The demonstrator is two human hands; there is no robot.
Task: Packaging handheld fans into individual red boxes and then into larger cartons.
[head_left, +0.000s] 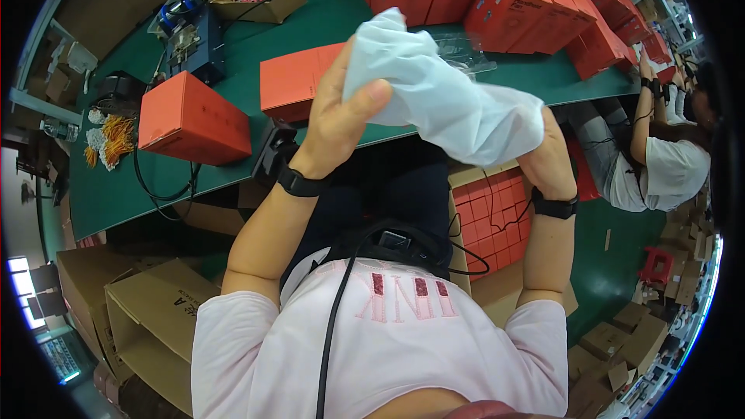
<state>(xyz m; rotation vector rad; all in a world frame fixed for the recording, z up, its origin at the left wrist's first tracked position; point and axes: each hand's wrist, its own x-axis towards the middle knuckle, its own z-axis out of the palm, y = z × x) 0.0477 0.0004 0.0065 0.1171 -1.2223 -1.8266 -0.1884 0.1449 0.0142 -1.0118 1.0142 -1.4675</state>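
The left hand (pixel 334 124) grips a thin, pale pouch (pixel 442 81), its thumb pressed across the near face and its other fingers mostly hidden behind the fabric. That forearm slants up and inward from the lower left, and its wrist wears a black band (pixel 301 182). The right hand (pixel 549 159) is at the pouch's lower right end, with its fingers covered by the cloth; whether they are closed or spread cannot be told. The right forearm rises steeply, elbow low and out to the side. The crumpled pouch is held up between the two hands, sloping down toward the right, above the near edge of a green table (pixel 109 186). Just beyond the left hand lies a red box (pixel 287 81), with another red box (pixel 190 118) farther left. Clear plastic packaging (pixel 469 53) lies behind the pouch, before rows of red cartons (pixel 504 8).
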